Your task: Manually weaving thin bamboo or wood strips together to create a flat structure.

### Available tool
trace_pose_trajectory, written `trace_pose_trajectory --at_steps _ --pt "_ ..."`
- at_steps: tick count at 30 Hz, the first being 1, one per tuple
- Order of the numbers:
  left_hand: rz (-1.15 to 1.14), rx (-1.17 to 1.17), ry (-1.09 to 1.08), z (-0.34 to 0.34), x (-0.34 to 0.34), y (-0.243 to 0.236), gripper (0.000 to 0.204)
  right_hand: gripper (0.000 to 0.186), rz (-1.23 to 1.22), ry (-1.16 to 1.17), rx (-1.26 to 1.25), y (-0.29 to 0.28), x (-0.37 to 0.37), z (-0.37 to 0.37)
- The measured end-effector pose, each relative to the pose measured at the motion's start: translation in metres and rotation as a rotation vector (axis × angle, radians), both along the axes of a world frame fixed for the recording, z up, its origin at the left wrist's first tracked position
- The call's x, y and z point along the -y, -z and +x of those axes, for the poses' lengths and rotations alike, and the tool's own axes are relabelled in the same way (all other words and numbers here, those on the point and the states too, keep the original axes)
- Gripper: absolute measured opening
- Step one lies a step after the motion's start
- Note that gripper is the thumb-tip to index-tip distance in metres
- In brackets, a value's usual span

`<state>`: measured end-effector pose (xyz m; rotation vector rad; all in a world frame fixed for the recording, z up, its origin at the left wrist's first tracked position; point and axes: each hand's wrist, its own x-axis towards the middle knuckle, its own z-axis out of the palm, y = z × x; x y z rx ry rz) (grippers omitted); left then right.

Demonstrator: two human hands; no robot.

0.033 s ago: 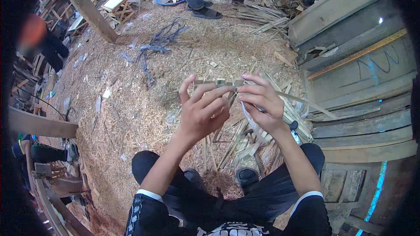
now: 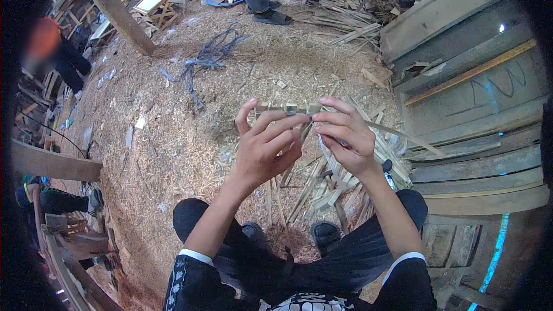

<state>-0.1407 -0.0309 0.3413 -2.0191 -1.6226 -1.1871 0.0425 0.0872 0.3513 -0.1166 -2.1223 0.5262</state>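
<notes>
A small piece of interlaced pale strips (image 2: 291,108), which look like bamboo or thin wood, is raised in front of me between both hands. My left hand (image 2: 265,148) is closed on its left part, fingertips along the near edge. My right hand (image 2: 349,141) pinches its right end, the two hands' fingertips almost meeting. From beyond the right hand a long flat strip (image 2: 406,137) slants out to the right. A thin whitish strip (image 2: 328,152) hangs below the right fingers. The underside of the woven piece is hidden by my fingers.
Loose strips (image 2: 314,187) lie in a heap by my feet. Shavings cover the floor, with a blue-grey cord tangle (image 2: 213,57) farther off. Old wooden panels (image 2: 472,98) stand at right, a slanted post (image 2: 115,11) at far left. Other people are ahead and at left.
</notes>
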Motion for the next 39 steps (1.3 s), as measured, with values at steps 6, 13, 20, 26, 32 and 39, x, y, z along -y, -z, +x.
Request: trace_pose_trajectory --at_steps 6,13,20,26,32,39 --pt "-0.049 0.109 0.068 0.004 0.002 -0.003 0.019 0.027 0.066 -0.035 0.049 -0.006 0.000 -0.002" --pt "-0.079 0.093 0.057 0.011 0.001 -0.012 0.021 0.033 0.046 -0.051 0.038 -0.003 -0.003 0.000" --pt "-0.205 0.217 0.144 0.008 0.002 -0.023 0.021 0.033 0.054 -0.065 0.066 -0.005 -0.006 0.002" --pt "-0.174 0.223 0.145 0.008 0.003 -0.019 0.022 0.031 0.026 -0.110 0.091 -0.010 -0.005 0.003" --pt "-0.143 0.234 0.119 0.012 0.002 -0.018 0.025 0.034 0.004 -0.056 0.070 -0.005 -0.002 0.002" --pt "-0.104 0.307 0.088 0.014 0.001 -0.013 0.053 0.032 0.018 -0.050 0.029 -0.003 0.002 -0.002"
